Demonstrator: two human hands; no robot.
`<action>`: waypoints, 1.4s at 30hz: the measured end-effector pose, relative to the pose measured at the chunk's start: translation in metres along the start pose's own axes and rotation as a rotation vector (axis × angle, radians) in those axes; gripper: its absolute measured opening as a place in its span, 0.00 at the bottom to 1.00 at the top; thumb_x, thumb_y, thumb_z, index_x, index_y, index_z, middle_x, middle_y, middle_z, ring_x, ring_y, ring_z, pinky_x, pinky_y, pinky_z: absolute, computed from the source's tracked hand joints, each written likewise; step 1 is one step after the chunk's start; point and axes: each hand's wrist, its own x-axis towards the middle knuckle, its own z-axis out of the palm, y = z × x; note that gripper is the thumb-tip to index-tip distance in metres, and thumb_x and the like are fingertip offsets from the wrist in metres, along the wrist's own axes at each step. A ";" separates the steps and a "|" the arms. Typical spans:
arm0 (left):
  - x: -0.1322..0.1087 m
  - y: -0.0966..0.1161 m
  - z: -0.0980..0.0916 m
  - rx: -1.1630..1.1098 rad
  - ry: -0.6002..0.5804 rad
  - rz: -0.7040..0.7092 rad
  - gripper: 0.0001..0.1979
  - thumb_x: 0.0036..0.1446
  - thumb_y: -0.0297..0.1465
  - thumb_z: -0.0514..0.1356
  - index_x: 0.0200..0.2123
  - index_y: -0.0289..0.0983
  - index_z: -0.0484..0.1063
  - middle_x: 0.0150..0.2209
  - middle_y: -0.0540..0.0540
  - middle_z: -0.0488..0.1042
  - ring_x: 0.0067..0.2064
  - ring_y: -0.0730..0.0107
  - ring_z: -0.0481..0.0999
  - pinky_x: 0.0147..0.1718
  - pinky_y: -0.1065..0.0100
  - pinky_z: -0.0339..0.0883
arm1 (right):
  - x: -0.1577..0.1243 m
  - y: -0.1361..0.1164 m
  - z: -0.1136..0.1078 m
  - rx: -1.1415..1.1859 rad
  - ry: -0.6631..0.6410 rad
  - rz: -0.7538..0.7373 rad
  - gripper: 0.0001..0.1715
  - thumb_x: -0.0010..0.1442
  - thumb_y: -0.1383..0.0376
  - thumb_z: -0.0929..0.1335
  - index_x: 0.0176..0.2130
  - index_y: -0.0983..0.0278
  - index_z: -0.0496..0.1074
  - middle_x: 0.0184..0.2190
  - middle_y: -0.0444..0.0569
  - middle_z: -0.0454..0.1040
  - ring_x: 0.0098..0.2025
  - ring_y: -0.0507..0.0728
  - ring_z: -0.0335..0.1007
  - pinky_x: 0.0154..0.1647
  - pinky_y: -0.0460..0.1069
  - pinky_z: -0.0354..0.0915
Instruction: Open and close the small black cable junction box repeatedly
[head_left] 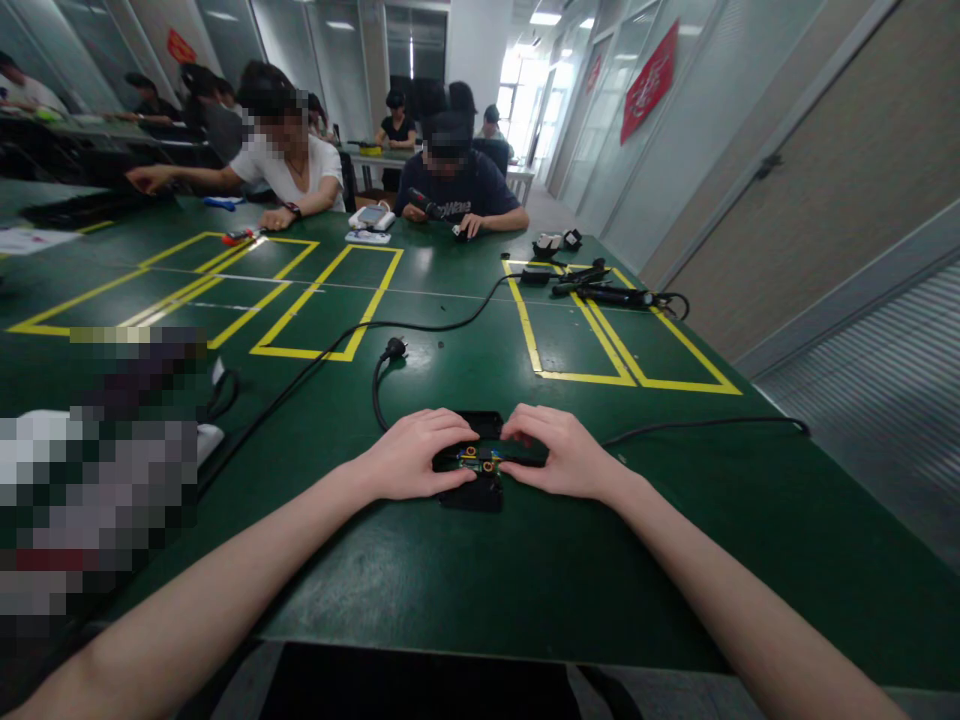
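A small circuit board [480,460] with yellow-ringed round parts and thin wires sits low over the table in front of me. My left hand [412,455] curls around its left end, thumb on the near side and fingers on the far side. At the right end, my right hand [559,452] grips it between thumb and fingers, near a black cord end [534,458]. One half of a black plastic case [480,424] lies just beyond the board; another black case piece [472,495] lies on the near side. The fingers hide part of the board.
A black power plug [395,348] on a short cord lies ahead to the left. A long black cable [360,328] crosses the green table [375,590], which has yellow tape outlines. Black tools [607,290] lie far right. Two people sit opposite, one holding a tool [425,204].
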 end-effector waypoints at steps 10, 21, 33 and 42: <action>-0.001 -0.002 0.001 -0.016 0.029 -0.037 0.15 0.66 0.38 0.63 0.52 0.38 0.77 0.51 0.40 0.80 0.53 0.59 0.80 0.52 0.60 0.75 | -0.005 0.013 -0.003 0.026 -0.087 0.065 0.12 0.68 0.61 0.69 0.32 0.62 0.70 0.29 0.45 0.72 0.29 0.53 0.68 0.30 0.47 0.61; -0.003 -0.004 -0.012 0.020 0.074 -0.107 0.07 0.65 0.33 0.59 0.41 0.37 0.75 0.40 0.45 0.77 0.40 0.66 0.78 0.38 0.67 0.71 | -0.005 0.014 -0.002 -0.048 -0.109 0.071 0.13 0.71 0.59 0.67 0.34 0.62 0.72 0.31 0.47 0.74 0.32 0.55 0.71 0.33 0.48 0.62; -0.002 -0.010 -0.016 0.038 -0.027 -0.159 0.07 0.61 0.32 0.58 0.32 0.37 0.73 0.27 0.51 0.72 0.26 0.72 0.69 0.28 0.71 0.59 | -0.003 0.012 -0.002 -0.038 -0.146 0.118 0.14 0.73 0.60 0.64 0.38 0.62 0.74 0.34 0.49 0.77 0.33 0.56 0.74 0.34 0.49 0.64; -0.001 -0.009 -0.019 0.017 -0.006 -0.184 0.10 0.62 0.34 0.57 0.30 0.37 0.72 0.24 0.52 0.72 0.24 0.74 0.68 0.27 0.72 0.57 | -0.003 0.013 0.002 -0.081 -0.159 0.172 0.14 0.74 0.61 0.62 0.40 0.62 0.74 0.35 0.49 0.79 0.34 0.57 0.76 0.35 0.49 0.64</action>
